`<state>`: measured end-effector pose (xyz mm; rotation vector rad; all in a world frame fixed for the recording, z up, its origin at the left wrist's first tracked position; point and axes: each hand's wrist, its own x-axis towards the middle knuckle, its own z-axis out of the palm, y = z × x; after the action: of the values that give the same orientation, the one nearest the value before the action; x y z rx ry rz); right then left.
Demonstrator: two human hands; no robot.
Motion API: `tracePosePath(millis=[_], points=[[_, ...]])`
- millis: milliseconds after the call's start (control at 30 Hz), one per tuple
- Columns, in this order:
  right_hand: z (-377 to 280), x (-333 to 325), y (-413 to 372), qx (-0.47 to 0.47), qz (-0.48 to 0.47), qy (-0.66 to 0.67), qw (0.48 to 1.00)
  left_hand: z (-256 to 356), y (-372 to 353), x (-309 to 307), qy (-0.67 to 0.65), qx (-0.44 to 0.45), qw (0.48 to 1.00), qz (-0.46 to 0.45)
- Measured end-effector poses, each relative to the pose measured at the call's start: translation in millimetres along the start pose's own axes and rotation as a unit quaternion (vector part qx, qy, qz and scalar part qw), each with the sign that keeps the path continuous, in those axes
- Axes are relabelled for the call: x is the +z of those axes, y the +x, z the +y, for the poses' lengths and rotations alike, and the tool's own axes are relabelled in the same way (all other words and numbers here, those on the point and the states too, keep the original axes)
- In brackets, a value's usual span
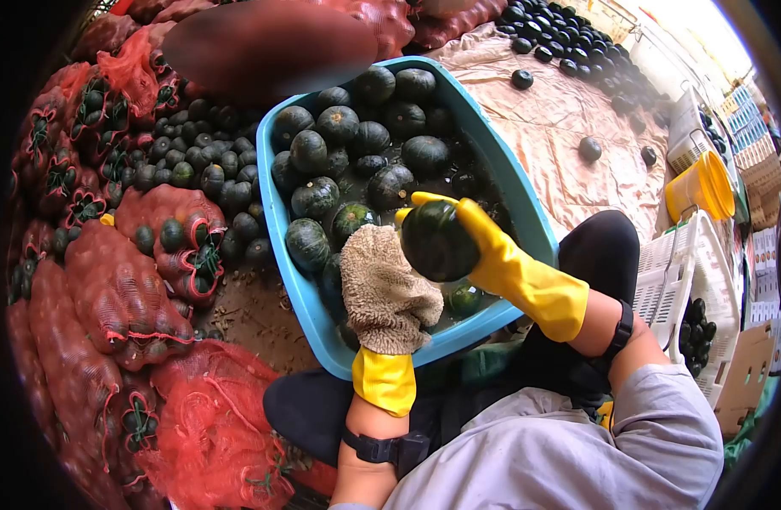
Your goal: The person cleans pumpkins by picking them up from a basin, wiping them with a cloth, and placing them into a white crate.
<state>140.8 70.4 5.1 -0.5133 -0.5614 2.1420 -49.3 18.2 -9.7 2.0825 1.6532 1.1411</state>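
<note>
My right hand (511, 263), in a yellow rubber glove, grips a dark green, round kabocha squash (440, 243) above the near part of a blue tub (539, 228). A beige terry cloth mitt (382, 289) covers my left hand from the fingers to the wrist, with a yellow glove cuff (384, 379) showing below it. The mitt is close beside the held squash; whether it touches cannot be made out. Inside the tub, several more squashes (338, 125) sit in dark water.
Red mesh sacks (118, 280) of squashes and loose squashes (186, 174) crowd the left. Beyond the tub, a tan sheet (526, 110) bears a pile of dark squashes (569, 38). At right are a yellow bucket (701, 187) and white crates (662, 280).
</note>
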Motion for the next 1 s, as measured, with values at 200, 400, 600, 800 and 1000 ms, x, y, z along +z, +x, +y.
tracePosePath(millis=[200,400,600,800,1000], points=[[43.9,-3.4,25.8,-0.279,0.114,-0.629,0.717,24.9,-10.0,11.8,0.154,0.075,0.982,-0.077],[70.6,6.8,-33.5,-0.279,-0.021,-0.599,0.750,42.3,1.4,12.8,0.196,0.057,0.974,-0.096],[56.2,-11.9,-2.8,-0.253,0.104,-0.643,0.715,30.9,2.5,14.4,0.149,0.098,0.972,-0.156],[33.2,20.8,5.0,-0.166,0.115,-0.506,0.838,33.0,1.9,0.8,0.302,0.040,0.926,-0.224],[49.1,35.1,-17.9,-0.087,0.080,-0.376,0.919,-5.5,-26.9,11.5,-0.275,-0.072,0.955,-0.081]])
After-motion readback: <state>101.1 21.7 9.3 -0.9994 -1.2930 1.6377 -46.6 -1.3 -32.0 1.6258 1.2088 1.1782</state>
